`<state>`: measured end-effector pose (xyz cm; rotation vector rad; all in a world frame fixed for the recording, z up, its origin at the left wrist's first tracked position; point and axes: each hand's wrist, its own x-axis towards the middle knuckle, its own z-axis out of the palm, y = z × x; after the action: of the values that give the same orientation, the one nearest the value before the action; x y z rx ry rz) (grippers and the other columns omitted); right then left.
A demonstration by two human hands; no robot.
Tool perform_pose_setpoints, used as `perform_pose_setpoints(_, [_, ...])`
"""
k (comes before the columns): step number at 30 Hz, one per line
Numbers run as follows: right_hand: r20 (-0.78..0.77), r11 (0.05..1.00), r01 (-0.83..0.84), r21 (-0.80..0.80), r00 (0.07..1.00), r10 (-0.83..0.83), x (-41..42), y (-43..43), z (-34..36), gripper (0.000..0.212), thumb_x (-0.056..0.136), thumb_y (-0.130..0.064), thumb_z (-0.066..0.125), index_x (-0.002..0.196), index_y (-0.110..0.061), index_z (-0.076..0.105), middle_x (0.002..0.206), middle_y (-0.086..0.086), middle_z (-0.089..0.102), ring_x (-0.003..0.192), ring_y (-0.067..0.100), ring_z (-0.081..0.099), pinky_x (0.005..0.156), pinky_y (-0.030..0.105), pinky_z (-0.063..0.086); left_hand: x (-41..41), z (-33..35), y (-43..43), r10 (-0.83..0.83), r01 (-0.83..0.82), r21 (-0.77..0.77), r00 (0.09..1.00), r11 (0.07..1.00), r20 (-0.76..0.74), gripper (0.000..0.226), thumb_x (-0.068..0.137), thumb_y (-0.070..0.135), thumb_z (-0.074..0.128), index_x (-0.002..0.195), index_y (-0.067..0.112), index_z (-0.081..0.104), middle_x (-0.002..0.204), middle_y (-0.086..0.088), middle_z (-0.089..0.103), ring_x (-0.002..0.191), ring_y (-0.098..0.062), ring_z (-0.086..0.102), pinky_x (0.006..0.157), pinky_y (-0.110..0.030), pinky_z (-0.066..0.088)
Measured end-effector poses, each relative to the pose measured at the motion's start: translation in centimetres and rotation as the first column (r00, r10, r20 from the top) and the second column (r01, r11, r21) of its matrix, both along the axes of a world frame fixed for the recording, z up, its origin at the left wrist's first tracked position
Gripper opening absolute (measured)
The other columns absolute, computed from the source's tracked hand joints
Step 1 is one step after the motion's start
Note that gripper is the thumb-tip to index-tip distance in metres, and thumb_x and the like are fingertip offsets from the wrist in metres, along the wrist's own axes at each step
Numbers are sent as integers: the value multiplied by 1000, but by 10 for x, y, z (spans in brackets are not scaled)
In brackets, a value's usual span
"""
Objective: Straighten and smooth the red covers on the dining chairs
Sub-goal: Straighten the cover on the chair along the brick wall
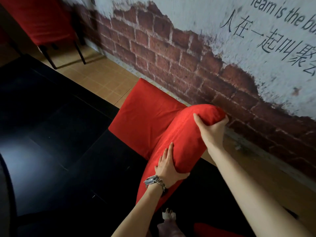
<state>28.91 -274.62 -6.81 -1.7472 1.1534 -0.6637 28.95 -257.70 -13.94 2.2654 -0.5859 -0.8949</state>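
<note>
A dining chair in a red cover [145, 120] stands in the middle of the head view, its seat pushed against the black table. The covered backrest top [184, 134] runs toward me. My right hand [212, 129] grips the far corner of the backrest top, thumb on the near face and fingers wrapped behind. My left hand [168, 166] grips the near end of the backrest, fingers lying up along the red cloth and the thumb hooked under its edge. A metal bracelet sits on that wrist.
A black glossy table [56, 142] fills the left and bottom. A second red-covered chair [46, 23] stands at the top left on the tan tile floor [102, 77]. A brick-pattern wall [171, 48] runs close behind the chair on the right.
</note>
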Motion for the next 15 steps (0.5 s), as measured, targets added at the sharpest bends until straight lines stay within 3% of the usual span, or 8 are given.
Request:
perform_pose_setpoints(2, [-10, 1000, -26, 0, 1000, 26, 4, -4, -6, 101, 71, -37, 82, 141, 3, 20, 136, 22, 44, 124, 31, 48, 108, 33, 35, 4, 3, -12, -4, 4, 1, 1000, 1000, 3, 126, 62, 52, 80, 149, 37, -9, 158, 1, 14, 142, -24, 25, 112, -48, 30])
perform_pose_setpoints(6, [-53, 995, -59, 82, 997, 63, 16, -39, -3, 100, 76, -38, 78, 142, -2, 13, 130, 22, 51, 114, 32, 56, 90, 24, 37, 14, 7, -39, 16, -17, 22, 1000, 1000, 24, 124, 60, 60, 77, 150, 36, -5, 157, 1, 19, 140, -22, 29, 111, -45, 33])
perform_pose_setpoints(11, [-46, 993, -11, 119, 999, 17, 31, -70, -1, 93, 75, -38, 78, 140, -4, 21, 128, 22, 53, 110, 35, 58, 84, 25, 37, 21, 14, -67, 20, -23, 38, 998, 999, 59, 122, 57, 69, 72, 150, 34, 0, 155, 3, 23, 138, -20, 32, 109, -39, 35])
perform_pose_setpoints(15, [-15, 991, -7, 134, 1000, 9, 35, -78, -2, 97, 72, -38, 81, 141, -3, 21, 131, 20, 50, 114, 31, 55, 87, 22, 34, 37, 20, -64, -42, 45, 41, 996, 998, -81, 126, 55, 74, 72, 149, 39, -5, 157, 7, 18, 140, -16, 29, 111, -30, 30])
